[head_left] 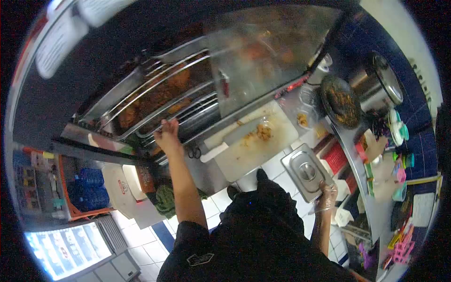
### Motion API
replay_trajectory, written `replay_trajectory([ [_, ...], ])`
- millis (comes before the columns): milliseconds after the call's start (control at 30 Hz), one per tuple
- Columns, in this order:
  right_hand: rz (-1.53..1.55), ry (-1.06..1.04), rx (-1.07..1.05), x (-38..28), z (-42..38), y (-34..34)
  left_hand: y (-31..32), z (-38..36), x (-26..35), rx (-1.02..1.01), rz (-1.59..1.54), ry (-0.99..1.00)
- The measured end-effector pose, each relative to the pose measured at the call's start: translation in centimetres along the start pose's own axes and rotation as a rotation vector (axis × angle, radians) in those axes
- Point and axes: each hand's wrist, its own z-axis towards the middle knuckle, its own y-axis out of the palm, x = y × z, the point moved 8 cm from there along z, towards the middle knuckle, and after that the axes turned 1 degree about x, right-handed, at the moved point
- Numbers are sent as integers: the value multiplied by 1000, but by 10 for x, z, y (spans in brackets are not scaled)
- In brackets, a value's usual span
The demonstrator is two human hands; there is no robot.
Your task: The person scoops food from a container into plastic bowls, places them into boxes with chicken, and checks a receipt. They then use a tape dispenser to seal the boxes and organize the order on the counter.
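Note:
My right hand point(327, 193), in a clear plastic glove, grips the edge of a rectangular stainless steel pan lid point(300, 181) with a round recessed handle in its middle. My bare left hand point(169, 136) reaches to the front of a warming cabinet, its fingers apart beside the metal rack point(199, 105). Browned fried pieces point(162, 89) lie on the rack's trays. Below, a white cutting board point(253, 157) carries chopped brown food point(264, 133) and a knife with a white handle point(213, 153). Black scissor handles point(194, 152) show near my left forearm.
A dark pan of brown crumbs point(341, 102) and a large steel pot point(376, 84) stand to the right. A red basket point(335, 157) sits beyond the lid. Green cloth point(167, 199) hangs under my left arm. A lit fridge point(68, 246) stands lower left on white floor tiles.

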Motion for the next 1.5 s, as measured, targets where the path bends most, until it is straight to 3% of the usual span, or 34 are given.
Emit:
replay_trajectory([
  [100,68,42,117,11,17,-45,0,7,5,38,67,42],
  [167,90,62,116,9,30,-57,7,3,10,-64,84,82],
  [300,183,64,16,4,69,-60,10,-38,4,177,249,100],
  [333,193,48,-42,16,85,-73,27,-59,5,162,354,215],
  [367,204,58,-63,18,95,-75,15,-42,-14,63,604,249],
  [433,158,3,-47,19,111,-79,65,-67,-27,-188,663,135],
  [467,140,80,-157,20,119,-76,69,-58,-30,-187,674,149],
  [533,146,80,-159,9,124,-69,89,-39,-62,-426,160,-163],
  [567,140,67,-156,1,124,-62,103,-37,-57,-434,173,-159],
  [633,154,84,-107,-4,121,-59,161,-76,-71,-948,262,-586],
  [667,141,115,-102,7,122,-67,180,-88,-74,-1199,345,-636],
  [700,127,142,-95,16,119,-74,194,-87,-78,-1215,351,-641],
  [800,101,199,-71,27,99,-86,218,-99,-108,-1318,515,-907],
  [933,151,153,49,28,69,-86,233,-99,-130,-1445,496,-977],
  [1067,183,187,61,46,49,-93,235,-101,-132,-1434,505,-936],
  [1133,271,84,22,49,43,-96,235,-102,-130,-1400,458,-950],
  [1200,236,142,54,46,39,-93,240,-104,-121,-1430,579,-748],
  [1233,199,200,81,47,39,-91,238,-101,-124,-1432,580,-749],
  [1300,201,184,73,41,40,-89,235,-89,-125,-1260,98,-989],
  [1433,206,194,55,30,43,-82,224,-76,-133,-1168,4,-1090],
  [1500,159,189,61,31,47,-82,219,-74,-128,-1124,203,-950],
])
